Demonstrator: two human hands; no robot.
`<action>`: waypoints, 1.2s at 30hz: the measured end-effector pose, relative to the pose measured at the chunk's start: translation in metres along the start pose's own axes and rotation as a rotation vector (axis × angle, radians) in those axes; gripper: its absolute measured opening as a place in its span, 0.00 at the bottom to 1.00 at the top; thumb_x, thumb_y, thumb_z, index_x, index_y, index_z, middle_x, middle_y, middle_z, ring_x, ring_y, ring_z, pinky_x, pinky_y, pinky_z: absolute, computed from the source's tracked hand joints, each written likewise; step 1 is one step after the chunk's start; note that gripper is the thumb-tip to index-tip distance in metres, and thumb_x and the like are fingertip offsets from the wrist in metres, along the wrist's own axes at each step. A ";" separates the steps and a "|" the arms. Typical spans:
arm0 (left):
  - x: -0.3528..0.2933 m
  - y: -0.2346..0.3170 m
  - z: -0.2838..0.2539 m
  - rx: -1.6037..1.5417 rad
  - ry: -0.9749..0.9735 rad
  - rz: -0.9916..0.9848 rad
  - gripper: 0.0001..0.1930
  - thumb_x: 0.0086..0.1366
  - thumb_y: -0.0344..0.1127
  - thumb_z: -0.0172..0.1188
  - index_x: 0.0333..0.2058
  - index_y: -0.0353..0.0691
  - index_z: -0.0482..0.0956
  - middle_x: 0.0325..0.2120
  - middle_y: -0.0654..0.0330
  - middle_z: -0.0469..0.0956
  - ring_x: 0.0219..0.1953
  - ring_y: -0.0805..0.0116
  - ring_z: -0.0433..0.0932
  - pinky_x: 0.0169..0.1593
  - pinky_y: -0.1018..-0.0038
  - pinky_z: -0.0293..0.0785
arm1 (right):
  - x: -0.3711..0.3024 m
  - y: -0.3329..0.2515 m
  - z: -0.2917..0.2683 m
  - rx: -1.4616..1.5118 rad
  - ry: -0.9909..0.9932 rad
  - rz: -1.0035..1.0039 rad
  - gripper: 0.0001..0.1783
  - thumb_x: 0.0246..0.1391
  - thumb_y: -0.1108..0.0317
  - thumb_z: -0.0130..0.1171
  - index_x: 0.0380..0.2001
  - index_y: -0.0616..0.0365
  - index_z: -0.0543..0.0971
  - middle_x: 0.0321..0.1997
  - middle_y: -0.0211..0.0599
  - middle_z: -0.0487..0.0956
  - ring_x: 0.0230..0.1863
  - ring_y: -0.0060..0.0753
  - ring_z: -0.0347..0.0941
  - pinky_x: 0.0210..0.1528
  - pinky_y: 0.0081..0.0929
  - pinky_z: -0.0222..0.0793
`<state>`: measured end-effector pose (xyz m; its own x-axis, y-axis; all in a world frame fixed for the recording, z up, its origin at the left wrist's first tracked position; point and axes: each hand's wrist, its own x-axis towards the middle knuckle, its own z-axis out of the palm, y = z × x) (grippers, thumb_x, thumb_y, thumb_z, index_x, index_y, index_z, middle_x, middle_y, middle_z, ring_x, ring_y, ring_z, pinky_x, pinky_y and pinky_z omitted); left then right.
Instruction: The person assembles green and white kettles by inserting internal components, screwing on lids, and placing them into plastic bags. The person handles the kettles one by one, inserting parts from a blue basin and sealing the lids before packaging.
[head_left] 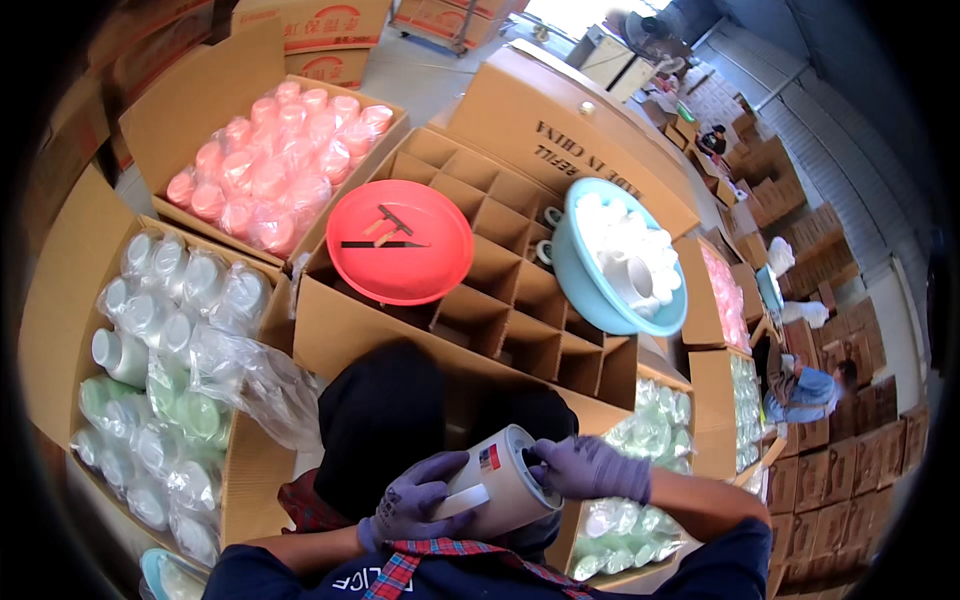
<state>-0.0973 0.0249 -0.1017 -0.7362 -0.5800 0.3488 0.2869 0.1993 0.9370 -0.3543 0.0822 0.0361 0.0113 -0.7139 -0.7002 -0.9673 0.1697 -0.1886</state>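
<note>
In my lap lies a whitish cylindrical container [497, 505], tilted, with a strap-like handle and a small red and dark label. My left hand [420, 500], in a purple glove, wraps round its handle side and grips it. At the open dark-rimmed end is my right hand [592, 468], gloved alike. Its fingers curl into the rim, and their tips are hidden, so what they hold there cannot be made out. Beyond my knees, a red basin [400, 280] carries a dark-headed tool [393, 219] and a narrow dark blade [380, 245]. A light blue basin [592, 300] holds white plastic parts [630, 265].
Both basins rest on a divided cardboard carton [480, 265]. Left stand cartons of bagged pink containers [270, 170] and bagged white and green ones [165, 400]. Another carton of bagged green containers [640, 440] is at my right. A person in blue [805, 390] works farther right, near stacked boxes [850, 480].
</note>
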 end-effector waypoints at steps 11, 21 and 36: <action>0.019 -0.013 -0.045 -0.382 -0.161 -0.146 0.14 0.59 0.33 0.74 0.29 0.30 0.78 0.67 0.36 0.63 0.67 0.46 0.68 0.65 0.62 0.69 | 0.356 -0.070 -0.184 -0.297 0.482 -0.041 0.27 0.53 0.50 0.68 0.50 0.56 0.81 0.55 0.48 0.80 0.59 0.49 0.76 0.58 0.43 0.73; 0.017 -0.019 -0.051 -0.715 -0.143 -0.292 0.13 0.52 0.27 0.71 0.36 0.26 0.84 0.67 0.33 0.61 0.68 0.44 0.66 0.67 0.61 0.61 | 0.148 -0.023 -0.164 0.121 0.910 -0.543 0.18 0.59 0.55 0.59 0.42 0.60 0.78 0.34 0.46 0.81 0.39 0.52 0.79 0.44 0.43 0.73; 0.092 -0.028 0.018 -0.907 -1.028 -0.655 0.42 0.47 0.41 0.77 0.58 0.19 0.73 0.51 0.49 0.82 0.51 0.67 0.80 0.62 0.70 0.69 | -0.157 -0.028 0.071 -0.623 0.938 -0.779 0.12 0.45 0.66 0.60 0.35 0.56 0.82 0.53 0.44 0.80 0.61 0.47 0.74 0.65 0.44 0.72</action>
<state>-0.1839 -0.0201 -0.0957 -0.8641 0.4912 0.1094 -0.2638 -0.6273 0.7328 -0.3110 0.2377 0.1025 0.6665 -0.7136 0.2158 -0.7455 -0.6368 0.1970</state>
